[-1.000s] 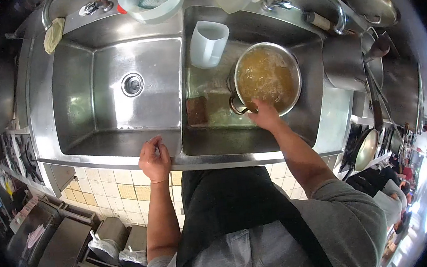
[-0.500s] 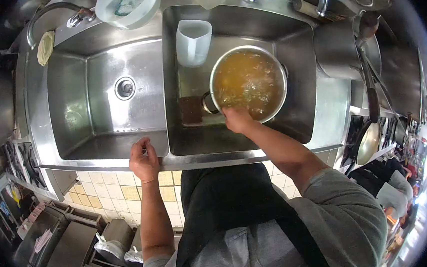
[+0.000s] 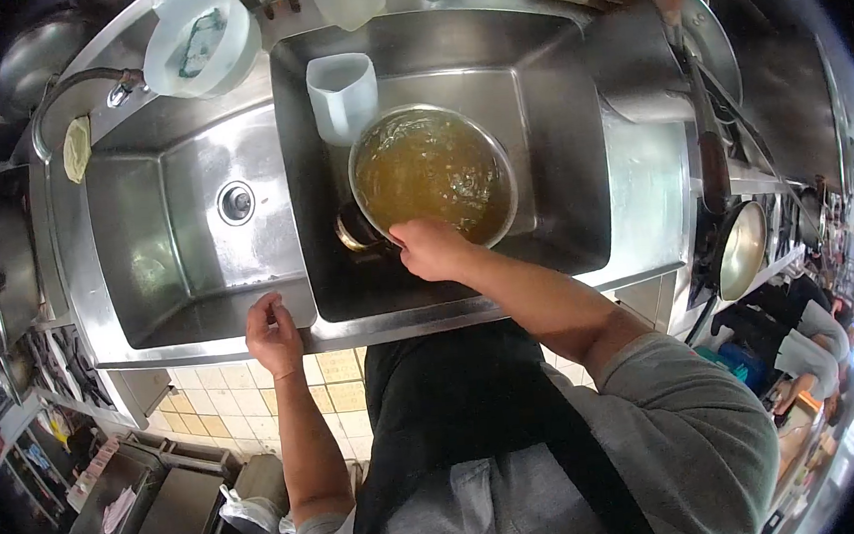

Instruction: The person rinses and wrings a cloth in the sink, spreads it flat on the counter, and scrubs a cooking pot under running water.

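Observation:
A round metal pot [image 3: 433,171] full of cloudy yellow-brown liquid stands in the right sink basin. My right hand [image 3: 431,249] grips the near rim of the pot, fingers wrapped over its edge. The pot's side handle sticks out at its lower left. Behind the pot and to its left, a white translucent pitcher [image 3: 344,98] stands upright, close to the rim. My left hand [image 3: 274,334] hovers over the front edge of the left basin, fingers loosely curled; whether anything small is between them cannot be made out.
The left basin [image 3: 236,257] has a drain. Behind it are a plastic tub [image 3: 201,44], a faucet and a yellowish cloth [image 3: 78,150]. Large pots with long-handled utensils stand at the right, above a frying pan [image 3: 742,250]. People are visible at the far right.
The pot has moved left within the basin, nearer the pitcher, with my right hand on its rim. The reddish-brown patch on the basin floor is now out of sight. My view has shifted.

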### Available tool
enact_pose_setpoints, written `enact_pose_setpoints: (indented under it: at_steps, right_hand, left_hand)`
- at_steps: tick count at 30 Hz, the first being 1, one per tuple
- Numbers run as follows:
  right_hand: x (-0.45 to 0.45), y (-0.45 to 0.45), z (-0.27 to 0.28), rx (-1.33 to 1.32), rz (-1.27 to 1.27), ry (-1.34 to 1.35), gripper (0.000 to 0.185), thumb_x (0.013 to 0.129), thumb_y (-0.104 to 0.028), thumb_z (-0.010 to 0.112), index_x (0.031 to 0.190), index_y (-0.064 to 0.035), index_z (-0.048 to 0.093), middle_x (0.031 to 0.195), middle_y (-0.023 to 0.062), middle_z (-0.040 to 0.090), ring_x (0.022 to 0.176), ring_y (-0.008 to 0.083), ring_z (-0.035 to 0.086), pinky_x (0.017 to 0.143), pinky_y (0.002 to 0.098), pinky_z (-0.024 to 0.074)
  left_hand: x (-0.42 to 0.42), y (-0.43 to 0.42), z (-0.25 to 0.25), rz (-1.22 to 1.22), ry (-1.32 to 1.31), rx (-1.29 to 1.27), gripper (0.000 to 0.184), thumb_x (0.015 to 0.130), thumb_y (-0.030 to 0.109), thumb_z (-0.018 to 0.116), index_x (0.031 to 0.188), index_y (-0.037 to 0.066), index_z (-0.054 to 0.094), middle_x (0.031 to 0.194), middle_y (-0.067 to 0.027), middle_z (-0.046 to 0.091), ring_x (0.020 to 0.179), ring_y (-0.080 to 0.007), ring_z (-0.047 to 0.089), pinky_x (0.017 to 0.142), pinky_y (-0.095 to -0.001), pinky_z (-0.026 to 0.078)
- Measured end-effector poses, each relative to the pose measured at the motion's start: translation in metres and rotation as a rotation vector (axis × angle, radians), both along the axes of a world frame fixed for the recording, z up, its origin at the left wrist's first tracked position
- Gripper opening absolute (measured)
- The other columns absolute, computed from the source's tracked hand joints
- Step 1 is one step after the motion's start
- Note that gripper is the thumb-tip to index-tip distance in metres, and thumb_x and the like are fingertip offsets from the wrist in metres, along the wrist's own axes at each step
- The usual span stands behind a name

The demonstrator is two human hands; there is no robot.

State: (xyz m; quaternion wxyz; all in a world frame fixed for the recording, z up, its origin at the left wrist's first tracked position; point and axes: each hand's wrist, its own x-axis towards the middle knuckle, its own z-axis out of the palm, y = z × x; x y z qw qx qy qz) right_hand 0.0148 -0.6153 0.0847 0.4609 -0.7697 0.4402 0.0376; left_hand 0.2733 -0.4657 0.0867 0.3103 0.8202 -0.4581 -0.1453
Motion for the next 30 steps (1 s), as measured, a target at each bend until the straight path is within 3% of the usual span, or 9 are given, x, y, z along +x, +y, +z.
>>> enact_pose_setpoints:
  at_steps: [4,11,13,14,17,18,21,27,30]
  right_hand:
    - [-0.013,-0.013,0.0,-0.005,-0.08,-0.06,0.01,0.077,-0.008,0.056,0.084,-0.0015,0.059,0.085,0.0227,0.063,0.086,0.0416,0.061,0.078,0.0487,0.0481]
    - [-0.041,-0.033,0.012,-0.065,-0.146,-0.132,0.011,0.074,-0.006,0.054,0.083,-0.0004,0.058,0.083,0.0233,0.06,0.081,0.0422,0.059,0.071,0.0478,0.0458]
    - [-0.052,-0.036,0.013,-0.085,-0.164,-0.15,0.011,0.076,-0.007,0.054,0.084,-0.0006,0.058,0.08,0.0224,0.06,0.079,0.0404,0.06,0.067,0.0453,0.0463]
    - [-0.057,-0.037,0.015,-0.064,-0.194,-0.185,0.012,0.074,-0.006,0.054,0.084,-0.0004,0.059,0.083,0.0234,0.06,0.083,0.0421,0.059,0.072,0.0474,0.046]
    - [-0.068,-0.04,0.013,-0.074,-0.199,-0.193,0.014,0.073,-0.006,0.055,0.085,-0.0005,0.06,0.087,0.0243,0.061,0.087,0.0436,0.058,0.077,0.0493,0.046]
    - [-0.07,-0.041,0.012,-0.108,-0.169,-0.166,0.014,0.074,-0.006,0.055,0.085,-0.0008,0.06,0.087,0.0242,0.061,0.088,0.0434,0.058,0.077,0.0491,0.0463]
    - [-0.072,-0.039,0.01,-0.076,-0.172,-0.216,0.014,0.074,-0.006,0.055,0.085,-0.0011,0.061,0.087,0.0238,0.061,0.088,0.0431,0.058,0.077,0.0489,0.0468]
    - [-0.084,-0.03,0.007,-0.084,-0.116,-0.26,0.023,0.078,-0.008,0.059,0.1,-0.0025,0.062,0.091,0.0218,0.063,0.086,0.0386,0.061,0.075,0.0422,0.0486]
    - [-0.09,-0.027,0.001,0.036,-0.143,-0.269,0.026,0.08,-0.008,0.059,0.106,-0.0042,0.063,0.093,0.0208,0.064,0.085,0.0345,0.063,0.076,0.0391,0.0491]
  left_hand:
    - [-0.006,-0.005,0.001,-0.049,-0.028,-0.066,0.011,0.083,0.002,0.06,0.092,0.003,0.067,0.083,-0.0089,0.066,0.068,-0.0175,0.063,0.063,-0.0272,0.05]
    - [-0.109,-0.088,0.018,0.005,0.343,-0.048,0.051,0.081,0.018,0.07,0.126,0.002,0.052,0.119,-0.0175,0.059,0.111,-0.0294,0.055,0.096,-0.0438,0.041]
    - [-0.134,-0.107,0.025,-0.156,-0.405,0.176,0.07,0.078,0.022,0.073,0.135,-0.002,0.04,0.126,-0.0235,0.052,0.112,-0.0331,0.054,0.095,-0.0437,0.041]
    - [-0.139,-0.115,0.026,-0.158,-0.403,0.175,0.07,0.078,0.022,0.073,0.135,-0.002,0.04,0.126,-0.0235,0.052,0.112,-0.0331,0.054,0.095,-0.0437,0.041]
    - [-0.161,-0.135,0.014,-0.186,0.396,-0.098,0.071,0.081,0.02,0.07,0.134,-0.008,0.032,0.11,-0.0225,0.055,0.098,-0.0314,0.058,0.089,-0.0439,0.045]
    - [-0.161,-0.141,0.006,-0.19,0.394,-0.097,0.071,0.081,0.02,0.07,0.134,-0.008,0.032,0.11,-0.0225,0.055,0.098,-0.0314,0.058,0.089,-0.0439,0.045]
    - [-0.162,-0.166,0.024,0.48,1.397,-0.015,0.031,0.086,0.01,0.063,0.113,0.004,0.049,0.091,-0.0076,0.056,0.075,-0.0171,0.057,0.062,-0.0308,0.047]
    - [-0.164,-0.162,0.041,0.431,1.381,-0.023,0.055,0.083,0.009,0.063,0.132,0.003,0.037,0.095,-0.0073,0.054,0.062,-0.0137,0.046,0.053,-0.0296,0.042]
    - [-0.178,-0.161,0.055,0.394,1.396,-0.133,0.046,0.084,0.007,0.06,0.127,0.005,0.042,0.095,-0.0054,0.055,0.061,-0.012,0.044,0.053,-0.0293,0.04]
